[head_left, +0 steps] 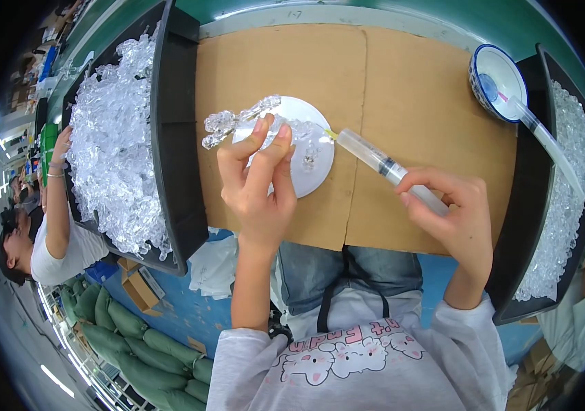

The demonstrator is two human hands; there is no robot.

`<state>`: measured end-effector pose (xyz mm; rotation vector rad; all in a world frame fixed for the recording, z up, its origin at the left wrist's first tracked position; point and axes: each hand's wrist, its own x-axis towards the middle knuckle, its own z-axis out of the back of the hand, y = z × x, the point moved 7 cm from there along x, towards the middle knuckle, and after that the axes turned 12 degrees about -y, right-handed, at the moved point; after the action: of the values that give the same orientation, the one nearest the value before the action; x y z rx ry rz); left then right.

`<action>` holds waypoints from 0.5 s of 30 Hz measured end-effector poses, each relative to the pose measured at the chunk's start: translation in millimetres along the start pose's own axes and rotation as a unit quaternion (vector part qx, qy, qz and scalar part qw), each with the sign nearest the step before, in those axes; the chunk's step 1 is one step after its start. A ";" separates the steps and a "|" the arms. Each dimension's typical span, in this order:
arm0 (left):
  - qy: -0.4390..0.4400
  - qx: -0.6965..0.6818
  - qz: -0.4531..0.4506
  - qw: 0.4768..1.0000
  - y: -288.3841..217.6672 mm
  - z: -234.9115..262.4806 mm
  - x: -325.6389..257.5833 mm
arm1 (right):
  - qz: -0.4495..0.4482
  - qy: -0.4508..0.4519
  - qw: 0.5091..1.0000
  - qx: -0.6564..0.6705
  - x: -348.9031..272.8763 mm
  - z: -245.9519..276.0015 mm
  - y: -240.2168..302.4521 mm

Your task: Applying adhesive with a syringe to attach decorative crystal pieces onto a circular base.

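My left hand pinches a clear faceted plastic piece between thumb and fingers, over a round white plate. More clear lumpy parts stick out to the left of the fingers; whether they join the pinched piece is hard to tell. In my right hand lies a large syringe, tilted, with its yellow tip at the right end of the clear piece. The fingers wrap its rear part. A small clear piece rests on the plate, below the syringe tip.
Brown cardboard covers the table. A black bin heaped with clear pieces stands left; another black bin with clear pieces stands right. A blue-patterned bowl holds a second syringe. Another person reaches toward the left bin.
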<state>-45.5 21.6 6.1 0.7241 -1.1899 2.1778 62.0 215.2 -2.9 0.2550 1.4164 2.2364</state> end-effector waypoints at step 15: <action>0.016 0.028 -0.052 0.998 -11.5 3.8 5.8 | 0.043 -0.020 0.998 0.035 -0.9 6.9 -1.3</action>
<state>-41.0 24.9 18.4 0.7555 -1.0560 2.1349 65.9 220.8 -0.8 0.3886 1.4910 2.2388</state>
